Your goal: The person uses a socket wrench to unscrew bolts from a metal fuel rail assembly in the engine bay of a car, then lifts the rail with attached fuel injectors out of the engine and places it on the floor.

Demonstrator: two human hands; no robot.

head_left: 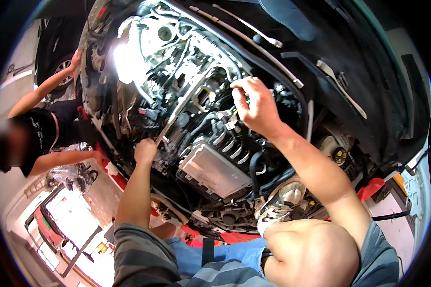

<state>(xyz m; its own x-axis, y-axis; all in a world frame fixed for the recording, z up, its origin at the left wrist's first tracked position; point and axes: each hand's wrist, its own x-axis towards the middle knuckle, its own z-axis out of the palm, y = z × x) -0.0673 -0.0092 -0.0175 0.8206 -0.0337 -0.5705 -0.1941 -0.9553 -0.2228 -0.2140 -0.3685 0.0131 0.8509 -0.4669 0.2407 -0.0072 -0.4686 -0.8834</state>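
My left hand (146, 151) is closed at the lower end of a long metal bar (186, 99), which slants up and right across the engine bay. Its fingertips are hidden behind the back of the hand. Farther right, my right hand (255, 101) is raised over the engine with its fingers curled in. A black hose (236, 70) runs down to its fingertips; I cannot tell whether they grip it. Between my arms is a flat silver cover or box (214, 170), with several curved pipes beside it.
A bright work light (125, 58) glares at the upper left. Another person (45, 131) leans over the car's left edge, hands on its rim. My shoe (287, 193) rests among engine parts below my right arm. Long metal tools (342, 88) lie on the dark panel at the upper right.
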